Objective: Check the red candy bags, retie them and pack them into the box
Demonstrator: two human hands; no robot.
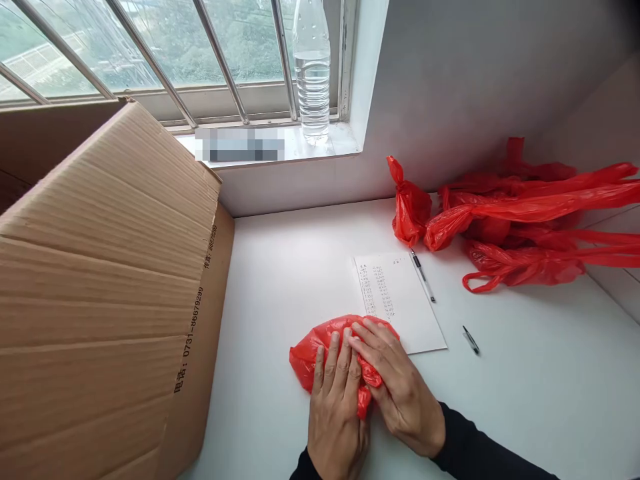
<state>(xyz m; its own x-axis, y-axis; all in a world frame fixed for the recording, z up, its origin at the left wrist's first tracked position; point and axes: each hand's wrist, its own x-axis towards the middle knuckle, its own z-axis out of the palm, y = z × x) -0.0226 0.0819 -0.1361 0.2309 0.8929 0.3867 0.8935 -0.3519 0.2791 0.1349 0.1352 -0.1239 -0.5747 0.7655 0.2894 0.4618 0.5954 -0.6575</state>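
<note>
A red plastic bag [305,360] lies bunched on the white table in front of me, with something inside that I cannot make out. My left hand [336,403] rests on its near side, fingers stretched out over the plastic. From the right, my right hand [397,380] lies across the top of the bag, its fingers extended and touching the left fingertips. A twisted end of the bag shows between the two hands. Just beyond the bag is a sheet of paper [413,320] with handwritten columns, partly covered by it.
A large open cardboard box [115,280] stands at left. Several red plastic bags [505,213] are heaped at the back right, beside a small knotted red bag [413,210]. A pen [423,275] lies on the paper's edge, its cap [471,341] nearby. A water bottle [314,87] stands on the windowsill.
</note>
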